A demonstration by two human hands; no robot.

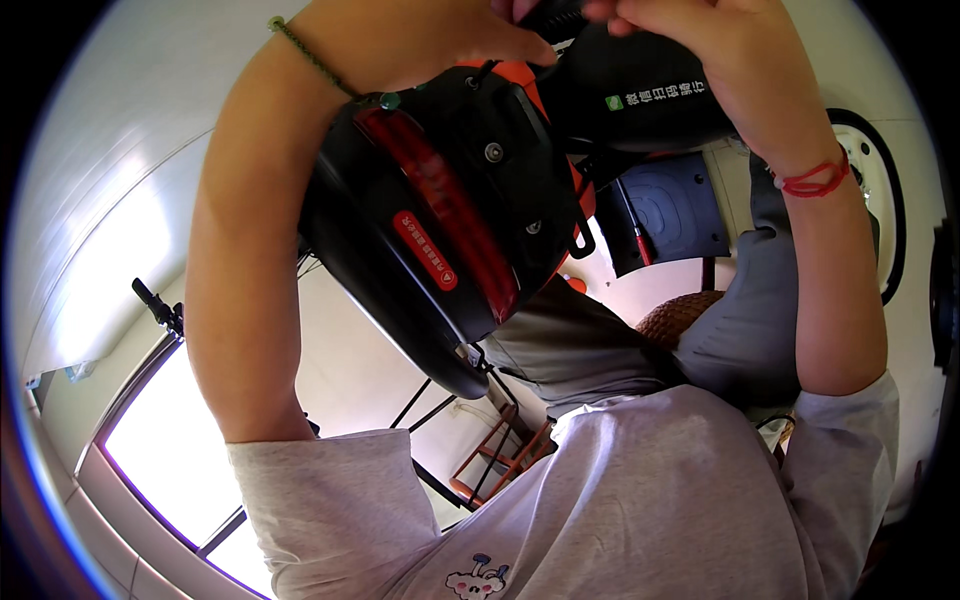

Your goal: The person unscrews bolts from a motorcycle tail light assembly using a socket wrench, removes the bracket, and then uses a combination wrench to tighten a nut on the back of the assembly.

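At the top edge my left hand (460, 40), below a green cord bracelet, reaches over the black tail section (400, 230) of a bike. Its thumb points at a small black ribbed part (556, 20), and its fingers are mostly cut off by the frame. My right hand (690, 30), with a red cord at the wrist, has its fingertips curled at the other side of that part. Both hands look closed, but what they grip is hidden. The tail section carries a long red tail light (440, 200). Beside it is a black saddle (640, 95) with white print.
A screwdriver (640, 240) with a red handle lies on a dark stool-like panel (675, 205) beyond the tail section. My grey-trousered leg (740, 320) is beside a woven brown seat (680, 315). A white-rimmed wheel (870, 170) stands at right, a brown rack (500, 455) below.
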